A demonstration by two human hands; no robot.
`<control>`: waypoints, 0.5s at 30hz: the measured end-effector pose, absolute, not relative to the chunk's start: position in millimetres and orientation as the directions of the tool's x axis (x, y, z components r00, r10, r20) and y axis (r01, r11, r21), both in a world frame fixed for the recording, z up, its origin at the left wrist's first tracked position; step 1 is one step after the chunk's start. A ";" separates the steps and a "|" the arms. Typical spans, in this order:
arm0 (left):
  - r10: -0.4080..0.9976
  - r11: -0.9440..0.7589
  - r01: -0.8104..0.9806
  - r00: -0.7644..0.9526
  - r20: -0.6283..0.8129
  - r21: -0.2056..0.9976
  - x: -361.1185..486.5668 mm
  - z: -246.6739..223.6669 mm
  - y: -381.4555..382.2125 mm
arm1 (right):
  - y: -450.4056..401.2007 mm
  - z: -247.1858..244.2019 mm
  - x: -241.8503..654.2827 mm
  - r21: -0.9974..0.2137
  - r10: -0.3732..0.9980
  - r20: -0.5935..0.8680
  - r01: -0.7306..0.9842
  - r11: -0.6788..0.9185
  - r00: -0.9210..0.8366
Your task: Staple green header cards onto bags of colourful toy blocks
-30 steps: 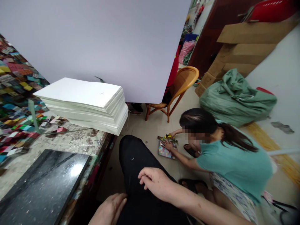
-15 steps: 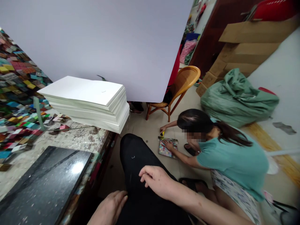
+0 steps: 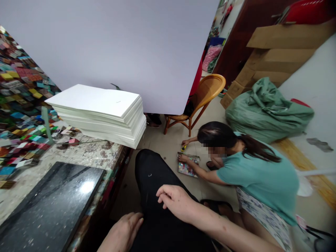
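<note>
My left hand (image 3: 126, 228) lies flat against the side of my black-trousered leg (image 3: 151, 164), fingers stretched out and nothing held. Across the same leg rests my right hand (image 3: 175, 201), its fingers loosely bent, the thumb apart and nothing visible in it. A small staple-like bit (image 3: 149, 175) sits on the trouser knee. To my left, a black speckled stone slab (image 3: 49, 206) lies on the worn table (image 3: 91, 150). Beyond it stands a tall stack of white paper sheets (image 3: 97, 101), partly overhanging the table edge.
A co-worker (image 3: 259, 175) crouches on the floor at right, one hand on a colourful printed pad (image 3: 187, 168), the other holding a yellow cutter (image 3: 183, 148). Small colourful blocks (image 3: 23, 143) crowd the table's left. A large pale panel (image 3: 118, 45), wooden chair (image 3: 207, 92) and green sack (image 3: 270, 108) stand beyond.
The co-worker's cutter hand has moved away from the printed pad, and their other hand has shifted toward the pad's far left edge. My hands stay in place.
</note>
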State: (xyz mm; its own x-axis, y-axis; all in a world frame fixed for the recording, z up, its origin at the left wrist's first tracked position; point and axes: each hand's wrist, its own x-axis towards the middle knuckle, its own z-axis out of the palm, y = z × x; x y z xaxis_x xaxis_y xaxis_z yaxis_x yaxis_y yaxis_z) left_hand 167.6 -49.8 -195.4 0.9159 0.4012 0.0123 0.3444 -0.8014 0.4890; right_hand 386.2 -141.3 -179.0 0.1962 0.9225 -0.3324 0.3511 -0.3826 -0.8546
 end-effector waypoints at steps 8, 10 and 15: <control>0.407 -0.792 0.364 0.913 -0.021 0.491 171.3 -186.2 -50.4 | -140.1 -178.0 387.0 -0.855 0.921 -0.335 0.346 -0.387 0.200; 0.408 -0.776 0.362 0.912 -0.025 0.516 171.9 -186.6 -50.5 | -140.2 -178.7 387.3 -0.855 0.919 -0.338 0.343 -0.389 0.201; 0.411 -0.773 0.358 0.911 -0.017 0.524 170.3 -194.5 -49.9 | -140.6 -180.5 387.2 -0.857 0.919 -0.338 0.338 -0.389 0.202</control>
